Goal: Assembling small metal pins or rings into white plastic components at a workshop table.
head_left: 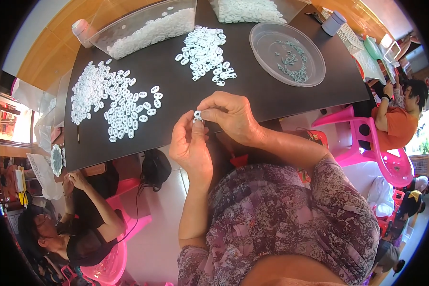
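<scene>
My left hand (191,148) and my right hand (232,116) meet just past the table's near edge, fingertips almost touching. Between them is a small white plastic piece (198,114), pinched by the thumb and fingers of each hand; whether it is one part or two pressed together I cannot tell. Beyond the hands lies a pile of white pieces (202,50), some oval with two dark holes. Larger heaps of white oval two-hole pieces (124,112) spread over the table's left side. At the right stands a round clear tray (267,59) with small grey-green slivers (295,62) in it.
Two clear bins (143,26) of white pieces stand at the dark table's (171,95) far edge. A lidded cup (333,24) is at the far right, a pale bottle (82,32) far left. Seated people work on both sides, on pink chairs (391,162).
</scene>
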